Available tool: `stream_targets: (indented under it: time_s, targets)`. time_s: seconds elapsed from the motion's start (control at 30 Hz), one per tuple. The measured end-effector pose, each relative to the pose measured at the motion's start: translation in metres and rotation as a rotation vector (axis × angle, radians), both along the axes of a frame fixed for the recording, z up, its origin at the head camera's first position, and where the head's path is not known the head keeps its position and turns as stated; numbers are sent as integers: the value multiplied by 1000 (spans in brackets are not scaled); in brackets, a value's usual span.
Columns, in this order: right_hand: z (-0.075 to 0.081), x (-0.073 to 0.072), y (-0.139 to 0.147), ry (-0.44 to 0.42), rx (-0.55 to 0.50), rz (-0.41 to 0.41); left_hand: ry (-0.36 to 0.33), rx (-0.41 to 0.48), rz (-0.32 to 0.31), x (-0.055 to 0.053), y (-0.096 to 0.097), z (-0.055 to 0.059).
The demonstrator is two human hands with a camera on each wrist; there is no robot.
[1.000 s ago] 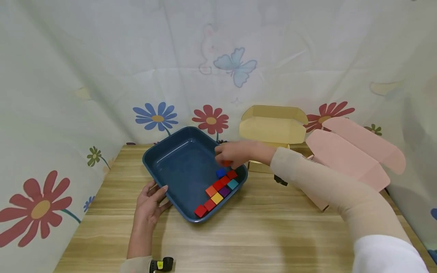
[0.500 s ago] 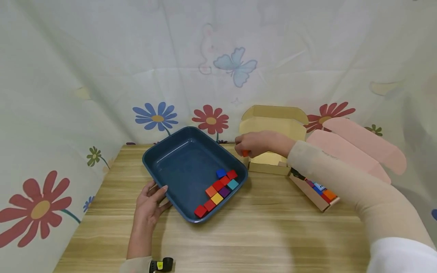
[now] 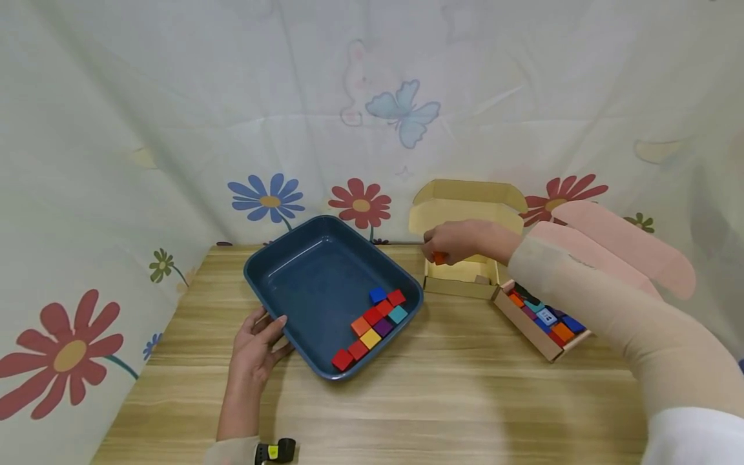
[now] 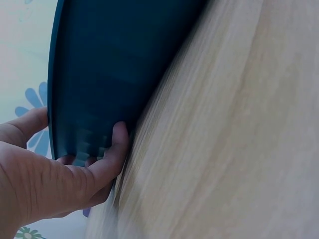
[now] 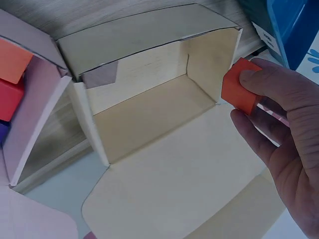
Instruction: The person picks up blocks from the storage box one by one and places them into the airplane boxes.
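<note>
My right hand (image 3: 459, 240) pinches an orange block (image 5: 240, 85) between thumb and fingers, above the left side of the open yellow box (image 3: 462, 288). In the right wrist view the block overlaps the box's side wall. My left hand (image 3: 254, 342) grips the near-left rim of a dark blue tray (image 3: 308, 297). Its thumb lies on the rim while the other fingers sit against the outer wall and low by the table, as the left wrist view shows. Red, orange, yellow, purple, teal and blue blocks (image 3: 371, 316) lie along the tray's right side.
Right of the yellow box stands an open pink box (image 3: 526, 326), filled with several coloured blocks (image 3: 562, 332); the right sleeve partly covers it. Both lids are raised at the back. A printed curtain (image 3: 325, 129) hangs behind the wooden table (image 3: 418, 400).
My right hand has moved right, carrying the orange block from over the tray to over the yellow box. The pink box's blocks have come into view. My left hand stays on the tray.
</note>
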State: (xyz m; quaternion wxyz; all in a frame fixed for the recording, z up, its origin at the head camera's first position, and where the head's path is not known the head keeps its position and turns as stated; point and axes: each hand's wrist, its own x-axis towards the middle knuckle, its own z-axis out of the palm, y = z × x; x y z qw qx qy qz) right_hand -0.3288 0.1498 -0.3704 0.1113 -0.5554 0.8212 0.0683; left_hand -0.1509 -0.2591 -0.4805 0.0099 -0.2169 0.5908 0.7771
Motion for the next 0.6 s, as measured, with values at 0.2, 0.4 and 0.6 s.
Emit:
stream_targets:
  time_s: [0.2, 0.4, 0.6]
  targets:
    - [-4, 1, 13, -3, -16, 2, -3, -2, 2, -1, -1, -1]
    - [-6, 0, 25, -9, -24, -4, 1, -1, -3, -1, -1, -1]
    - [-12, -2, 36, -22, 18, -65, -7, 3, 4, 0, 0, 1]
